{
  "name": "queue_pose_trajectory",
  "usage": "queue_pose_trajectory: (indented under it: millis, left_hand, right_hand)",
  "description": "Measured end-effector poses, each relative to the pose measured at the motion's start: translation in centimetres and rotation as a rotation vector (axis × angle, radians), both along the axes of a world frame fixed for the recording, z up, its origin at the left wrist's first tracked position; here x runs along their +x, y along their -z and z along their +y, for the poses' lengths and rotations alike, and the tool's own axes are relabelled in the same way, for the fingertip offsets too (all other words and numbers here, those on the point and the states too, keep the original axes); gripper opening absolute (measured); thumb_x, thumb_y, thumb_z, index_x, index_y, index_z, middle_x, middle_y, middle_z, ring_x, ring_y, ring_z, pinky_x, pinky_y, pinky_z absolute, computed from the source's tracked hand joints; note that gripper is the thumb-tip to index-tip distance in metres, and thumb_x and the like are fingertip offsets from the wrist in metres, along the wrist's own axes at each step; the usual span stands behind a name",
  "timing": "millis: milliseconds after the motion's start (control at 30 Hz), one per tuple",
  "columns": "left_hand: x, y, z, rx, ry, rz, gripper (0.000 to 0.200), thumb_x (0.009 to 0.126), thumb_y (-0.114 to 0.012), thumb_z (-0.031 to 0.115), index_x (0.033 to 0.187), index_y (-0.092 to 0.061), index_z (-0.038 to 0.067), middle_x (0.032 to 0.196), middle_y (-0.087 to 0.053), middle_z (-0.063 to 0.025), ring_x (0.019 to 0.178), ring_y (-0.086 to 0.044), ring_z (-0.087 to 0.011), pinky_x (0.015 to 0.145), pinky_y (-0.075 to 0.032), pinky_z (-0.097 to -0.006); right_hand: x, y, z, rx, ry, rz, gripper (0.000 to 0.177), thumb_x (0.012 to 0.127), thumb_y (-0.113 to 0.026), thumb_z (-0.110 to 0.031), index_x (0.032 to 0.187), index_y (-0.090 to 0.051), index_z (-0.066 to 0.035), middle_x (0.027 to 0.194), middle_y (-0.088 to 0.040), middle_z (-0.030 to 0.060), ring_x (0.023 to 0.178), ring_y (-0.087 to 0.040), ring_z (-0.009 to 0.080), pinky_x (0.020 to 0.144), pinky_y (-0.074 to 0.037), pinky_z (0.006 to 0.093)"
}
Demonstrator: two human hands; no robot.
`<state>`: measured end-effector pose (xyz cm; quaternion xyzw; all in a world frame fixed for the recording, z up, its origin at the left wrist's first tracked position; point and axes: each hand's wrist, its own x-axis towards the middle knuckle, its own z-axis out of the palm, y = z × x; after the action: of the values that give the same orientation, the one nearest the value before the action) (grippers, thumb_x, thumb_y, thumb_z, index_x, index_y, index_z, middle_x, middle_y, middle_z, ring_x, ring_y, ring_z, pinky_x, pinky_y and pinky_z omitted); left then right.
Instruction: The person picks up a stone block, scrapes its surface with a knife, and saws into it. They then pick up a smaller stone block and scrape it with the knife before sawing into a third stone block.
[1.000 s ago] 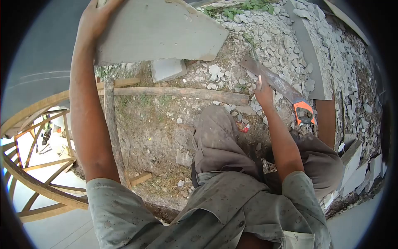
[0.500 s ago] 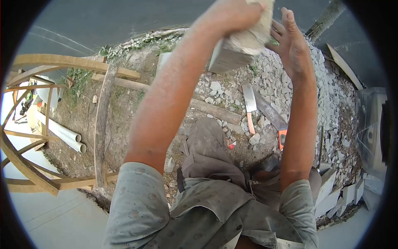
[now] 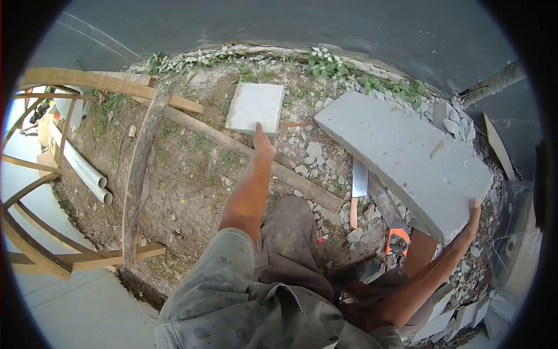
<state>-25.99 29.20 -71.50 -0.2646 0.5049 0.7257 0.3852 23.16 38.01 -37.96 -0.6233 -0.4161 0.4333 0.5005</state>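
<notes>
Two bare hands are out, and two flat stones lie near them. The right hand [image 3: 474,212] is at the near right corner of the one big slab [image 3: 407,154]. Its fingers lie straight up against the slab's edge. The thumb is hidden, so I cannot tell whether it grips or only presses. The slab is grey and lies at a slant across the rubble [image 3: 317,154]. Its far end is near the weeds [image 3: 325,64] and its near end sits over a brown block [image 3: 419,251].

The left hand [image 3: 263,142] is stretched forward and holds nothing, with the fingers straight and close together and the thumb a little apart. It hangs over one long beam [image 3: 215,136], just short of the one square tile [image 3: 256,106], and does not touch it.

Between the arms lie two tools. One knife [image 3: 358,185] with a wooden handle is just beside the slab. One saw [image 3: 397,237] with an orange handle has its blade partly covered by the slab's edge.

To the left, a second plank [image 3: 139,168] crosses the beam, and two white pipes [image 3: 87,174] lie side by side. A curved wooden frame [image 3: 35,244] stands beyond the pipes. Several pale offcuts [image 3: 459,317] are stacked at the lower right, and a grey road [image 3: 290,23] runs along the top.
</notes>
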Motion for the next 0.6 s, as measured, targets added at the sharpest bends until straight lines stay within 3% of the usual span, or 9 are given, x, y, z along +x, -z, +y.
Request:
queue_pose_trajectory:
  millis: [67,267,367,533,600]
  left_hand:
    - [-2.5,1.4,1.0,0.049,0.048,-0.076,0.067,0.094,-0.057,0.062,0.144,-0.044,0.02,0.144,-0.044,-0.0094,0.134,-0.04,-0.0316,0.111,-0.032,-0.0533]
    - [-3.1,-0.8,2.0,-0.099,0.029,-0.116,0.08,0.076,-0.076,0.065,0.135,-0.047,0.02,0.131,-0.044,-0.0038,0.121,-0.04,-0.0237,0.097,-0.039,-0.0486]
    - [-3.5,-5.2,0.3,-0.156,0.051,-0.11,0.087,0.071,-0.079,0.062,0.139,-0.045,0.019,0.126,-0.049,-0.0057,0.119,-0.043,-0.0238,0.102,-0.036,-0.0427]
    - [-3.7,-8.3,-13.3,-0.454,0.35,0.032,0.09,0.074,-0.081,0.053,0.146,-0.041,0.018,0.142,-0.049,-0.0093,0.127,-0.046,-0.0258,0.103,-0.037,-0.0438]
    - [-2.8,-8.1,-20.4,-0.48,0.502,0.116,0.082,0.078,-0.079,0.054,0.144,-0.046,0.019,0.132,-0.058,-0.0068,0.121,-0.053,-0.0239,0.101,-0.039,-0.0425]
  right_hand:
    - [1.1,0.7,0.4,-0.052,0.067,0.021,0.079,0.089,-0.067,-0.05,0.141,-0.048,0.006,0.136,-0.054,0.0204,0.12,-0.056,0.0295,0.103,-0.041,0.0374]
    - [1.4,1.0,2.3,-0.04,0.162,0.042,0.084,0.087,-0.07,-0.053,0.141,-0.048,0.007,0.14,-0.052,0.021,0.125,-0.053,0.0315,0.105,-0.04,0.0389]
    - [0.5,0.4,2.7,-0.032,0.183,0.006,0.084,0.087,-0.07,-0.052,0.142,-0.047,0.007,0.142,-0.051,0.0208,0.127,-0.051,0.0317,0.107,-0.038,0.0393]
    - [-0.1,0.0,3.0,-0.016,0.178,-0.033,0.085,0.088,-0.07,-0.053,0.144,-0.046,0.008,0.145,-0.049,0.0229,0.13,-0.05,0.0318,0.109,-0.036,0.0393]
    - [0.1,0.3,2.9,0.011,0.169,-0.004,0.086,0.088,-0.069,-0.054,0.144,-0.046,0.008,0.144,-0.05,0.0234,0.13,-0.05,0.0318,0.109,-0.036,0.0387]
